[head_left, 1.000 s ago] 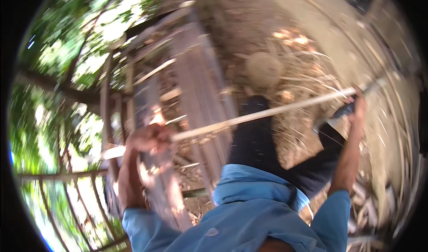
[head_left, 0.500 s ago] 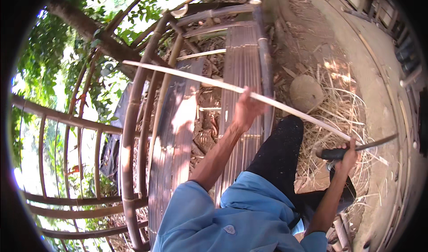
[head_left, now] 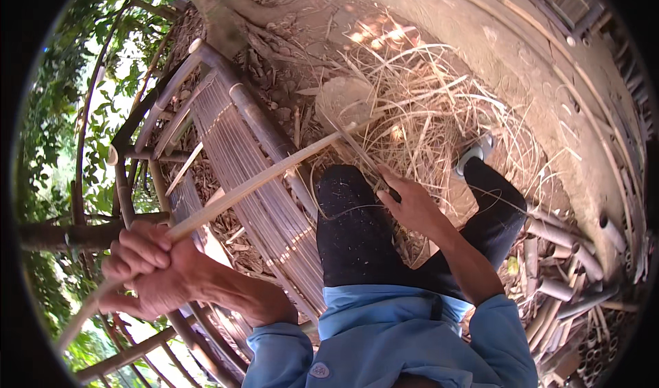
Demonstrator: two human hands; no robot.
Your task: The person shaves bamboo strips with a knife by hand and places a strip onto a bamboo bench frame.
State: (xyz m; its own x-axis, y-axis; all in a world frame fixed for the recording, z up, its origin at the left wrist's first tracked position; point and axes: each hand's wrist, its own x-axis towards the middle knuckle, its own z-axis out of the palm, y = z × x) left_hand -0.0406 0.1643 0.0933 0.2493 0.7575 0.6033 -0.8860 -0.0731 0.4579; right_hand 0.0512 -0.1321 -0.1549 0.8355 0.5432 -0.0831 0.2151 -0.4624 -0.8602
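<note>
A long, pale bamboo strip [head_left: 264,176] slants over the bench and past my knee. My left hand [head_left: 154,268] is closed round it near the lower left, and its tail runs on behind the fist. In my right hand [head_left: 415,206], held above my thigh, is a knife [head_left: 358,147], its dark handle mostly hidden by my fingers. The blade points up and to the left. It meets or crosses the strip close to its far end; whether they touch I cannot tell. A pale, flat-topped round block [head_left: 343,101] lies on the ground beyond that end.
A slatted bamboo bench [head_left: 237,154] with rails stands to my left. Loose shavings [head_left: 432,106] cover the ground ahead, around my shoe [head_left: 473,153]. Cut bamboo pieces [head_left: 556,288] are heaped at the right. A tree trunk [head_left: 216,14] rises at the back, beside leafy branches.
My view has swung to the right. My left hand has moved left along the strip and now grips it in a fist. The knife has turned, its blade now pointing up-left near the strip's far end.
</note>
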